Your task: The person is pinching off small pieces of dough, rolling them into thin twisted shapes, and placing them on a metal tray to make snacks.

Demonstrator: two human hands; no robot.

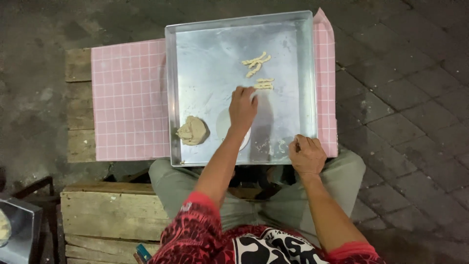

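A large square metal tray [293, 58] lies on a pink checked cloth [129, 98]. My left hand [243, 106] reaches into the tray's middle, palm down, fingertips pressed on a small piece of dough right below several thin rolled dough sticks [257, 66]. A lump of beige dough [192, 131] sits at the tray's near left. A small white round dish [223, 123] lies partly hidden under my left wrist. My right hand [306, 154] rests with curled fingers on the tray's near rim, at the right.
The cloth covers a wooden pallet table [78, 88]. Another wooden crate [102, 215] stands at my left, with a metal container [17, 225] beside it at the frame's edge. Dark paving stones [405, 98] surround the spot.
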